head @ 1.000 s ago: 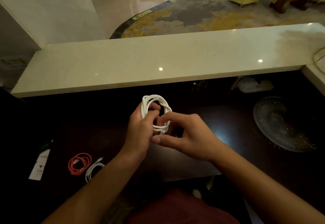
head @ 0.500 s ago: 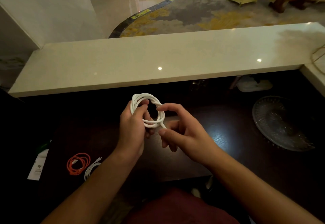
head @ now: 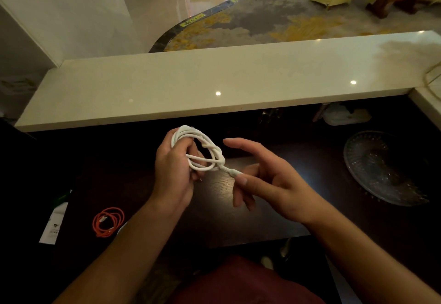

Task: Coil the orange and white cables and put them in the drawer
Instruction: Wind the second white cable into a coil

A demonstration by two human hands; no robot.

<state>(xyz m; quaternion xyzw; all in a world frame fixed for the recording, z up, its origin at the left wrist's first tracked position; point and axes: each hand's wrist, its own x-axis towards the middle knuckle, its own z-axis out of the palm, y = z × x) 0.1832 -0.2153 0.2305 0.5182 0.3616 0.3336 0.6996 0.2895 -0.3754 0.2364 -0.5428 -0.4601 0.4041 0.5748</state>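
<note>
My left hand [head: 175,167] grips a coiled white cable [head: 208,151] above the dark desk [head: 224,191], its fingers passing through the loops. The cable's tail wraps round the coil, and its plug end [head: 232,173] sticks out to the right. My right hand [head: 267,182] pinches that plug end between thumb and a finger, while the index finger points straight out. An orange cable [head: 108,223] lies coiled on the desk at the left, beside my left forearm. A sliver of a second white cable [head: 121,227] shows next to it. No drawer is in view.
A raised pale stone ledge [head: 214,84] runs along the back of the desk. A clear glass dish [head: 381,167] sits at the right. A white card [head: 53,226] lies at the far left, and a pale object [head: 346,115] rests under the ledge at the back right.
The right hand has drawn the cable's plug end out of the coil to the right, and its index finger has straightened. The left hand keeps its hold on the coil.
</note>
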